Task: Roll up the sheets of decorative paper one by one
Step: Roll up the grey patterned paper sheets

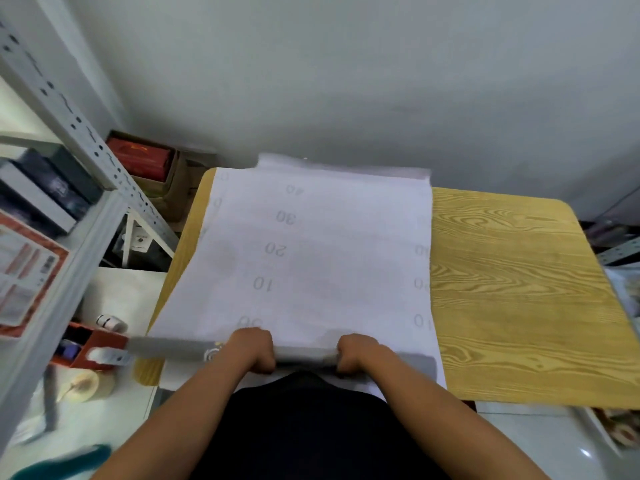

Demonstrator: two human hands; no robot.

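Both the left hand and right hand hold a curled grip on the rolled near edge of the white decorative paper spread across the wooden tabletop.

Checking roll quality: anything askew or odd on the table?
Slightly. The sheet lies skewed on the wooden table: its far edge runs past the table's back edge, and the rolled end sticks out past the left edge. Both hands, left and right, grip the roll. No tears visible.
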